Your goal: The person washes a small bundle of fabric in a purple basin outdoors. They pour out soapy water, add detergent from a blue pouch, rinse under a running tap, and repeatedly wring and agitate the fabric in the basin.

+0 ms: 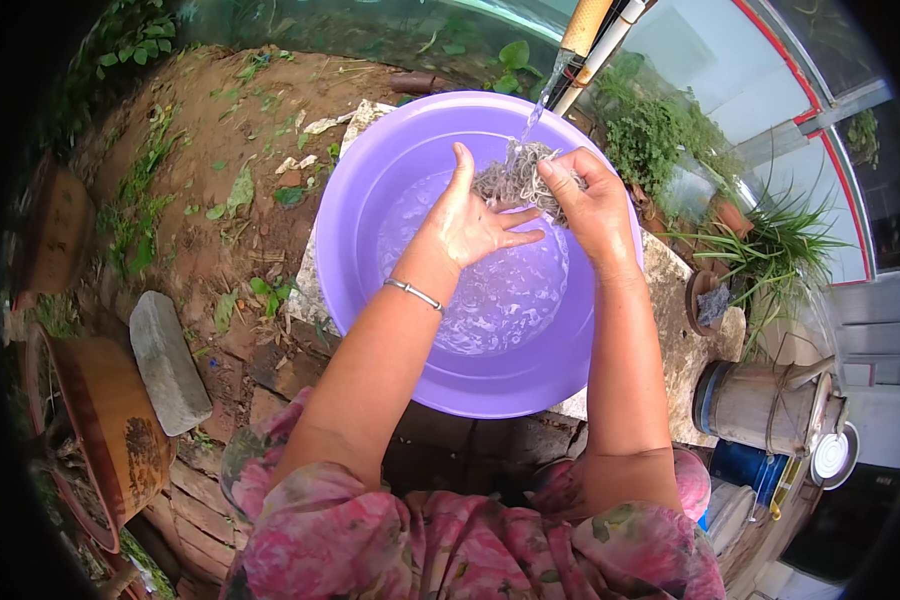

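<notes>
In front of me a round purple plastic basin holds shallow, rippling water. Over its far side my right hand pinches a tangled bundle of grey, string-like strands between thumb and fingers. Water runs from a tan pipe onto this wet bundle. To its left is my left hand, palm up and wet, thumb and fingers spread; part of it lies behind or against the strands. A silver bangle circles the left wrist.
Under the basin lies a pale, worn slab. A white pipe slants beside the tan one. Left are a grey stone block and a brown glazed pot. A spiky green plant and a wooden bucket-like container stand right.
</notes>
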### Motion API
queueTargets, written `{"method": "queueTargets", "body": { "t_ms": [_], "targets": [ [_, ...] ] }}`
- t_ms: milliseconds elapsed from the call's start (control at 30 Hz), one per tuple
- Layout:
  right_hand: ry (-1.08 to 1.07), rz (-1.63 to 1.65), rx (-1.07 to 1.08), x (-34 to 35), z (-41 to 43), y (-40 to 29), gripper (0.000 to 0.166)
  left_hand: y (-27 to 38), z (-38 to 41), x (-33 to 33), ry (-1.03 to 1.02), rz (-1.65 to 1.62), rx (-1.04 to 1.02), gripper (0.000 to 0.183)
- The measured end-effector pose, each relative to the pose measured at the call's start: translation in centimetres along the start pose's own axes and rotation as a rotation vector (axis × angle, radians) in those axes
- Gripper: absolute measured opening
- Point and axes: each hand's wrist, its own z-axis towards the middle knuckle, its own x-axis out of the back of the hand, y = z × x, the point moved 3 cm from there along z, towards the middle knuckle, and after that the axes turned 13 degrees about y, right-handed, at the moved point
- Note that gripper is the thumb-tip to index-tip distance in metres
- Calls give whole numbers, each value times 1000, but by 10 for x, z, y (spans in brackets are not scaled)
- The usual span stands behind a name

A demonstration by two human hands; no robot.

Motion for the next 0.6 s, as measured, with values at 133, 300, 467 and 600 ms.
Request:
{"method": "queueTargets", "body": {
  "t_ms": [133, 300, 467, 600],
  "targets": [
    [-204, -581, 590, -42, -62, -49, 17, 5, -26, -25, 106, 165, -224, 53],
    [134, -563, 416, -58, -18, -19, 20, -12, 5, -3, 230, -70, -380, 22],
    [248, -215, 145, -64, -15, -3, 32, -14, 11, 5, 230, -169, -409, 19],
    [-10, -168, 223, -73, -76, -37, 25, 8, -9, 29, 133, -145, -401, 15]
  ]
}}
